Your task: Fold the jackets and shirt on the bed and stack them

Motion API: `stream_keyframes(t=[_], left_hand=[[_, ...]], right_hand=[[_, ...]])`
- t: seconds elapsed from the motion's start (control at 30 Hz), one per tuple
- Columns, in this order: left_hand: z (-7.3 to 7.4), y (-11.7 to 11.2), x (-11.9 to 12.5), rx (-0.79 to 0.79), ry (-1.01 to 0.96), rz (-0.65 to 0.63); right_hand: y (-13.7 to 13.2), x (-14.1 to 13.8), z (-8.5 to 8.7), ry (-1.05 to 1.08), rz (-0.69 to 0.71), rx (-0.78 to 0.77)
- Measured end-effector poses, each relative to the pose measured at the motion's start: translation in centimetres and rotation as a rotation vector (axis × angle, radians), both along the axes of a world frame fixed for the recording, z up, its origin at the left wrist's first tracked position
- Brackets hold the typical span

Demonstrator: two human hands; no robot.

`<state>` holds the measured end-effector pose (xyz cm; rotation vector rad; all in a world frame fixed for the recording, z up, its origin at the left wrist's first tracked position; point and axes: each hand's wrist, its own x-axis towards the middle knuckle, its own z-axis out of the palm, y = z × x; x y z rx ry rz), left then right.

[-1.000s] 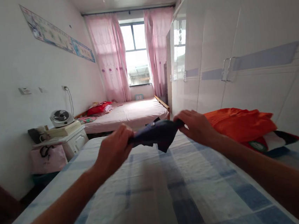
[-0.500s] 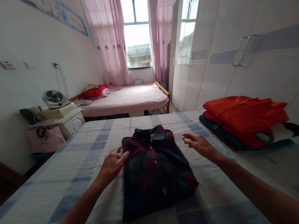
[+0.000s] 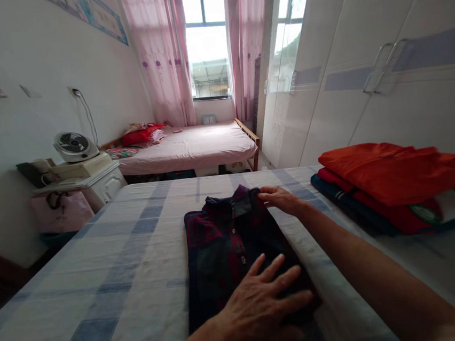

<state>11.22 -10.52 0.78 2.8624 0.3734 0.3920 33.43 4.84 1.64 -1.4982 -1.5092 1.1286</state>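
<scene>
A dark plaid shirt (image 3: 206,258) in navy, green and red lies folded on the bed, its collar away from me and its button front up. My left hand (image 3: 264,298) is open over the shirt's lower right part, fingers spread flat; it seems to rest on the cloth. At the shirt's far right shoulder, beside the collar, my right hand (image 3: 280,198) has its thumb and fingers closed on the edge of the fabric. The left hand and wrist hide the shirt's near right part.
The shirt lies on a blue-and-white checked bedsheet (image 3: 140,264). To the right is a pile of folded clothes with an orange garment (image 3: 388,171) on top. White wardrobe doors (image 3: 367,119) line the right side. A fan (image 3: 75,146) stands on a cabinet at left; a pink bed (image 3: 197,146) is beyond.
My left hand has moved right and nearer, from beside the shirt's left edge to over its lower right. My right hand has moved left onto the shirt's shoulder and taken hold of its edge.
</scene>
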Motion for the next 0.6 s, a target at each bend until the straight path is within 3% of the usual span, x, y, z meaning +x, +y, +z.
stream_keyframes(t=[0.17, 0.27, 0.37, 0.47, 0.6], left_hand=[[-1.9, 0.1, -0.1, 0.057, 0.01, -0.086], [-2.0, 0.0, 0.0, 0.053, -0.023, -0.081], [-0.7, 0.2, -0.5, 0.0, -0.055, -0.079], [1.0, 1.5, -2.6, -0.028, -0.155, 0.136], [1.5, 3.6, -6.5, 0.0, -0.222, 0.572]], right_hand=[[1.2, -1.4, -1.7, 0.215, 0.052, 0.051], [2.1, -2.3, -2.3, 0.111, -0.07, 0.03], [1.8, -2.0, -1.6, -0.036, -0.253, 0.036], [-1.0, -0.7, -0.2, -0.191, -0.331, 0.03], [-8.4, 0.2, 1.2, -0.482, -0.149, -0.008]])
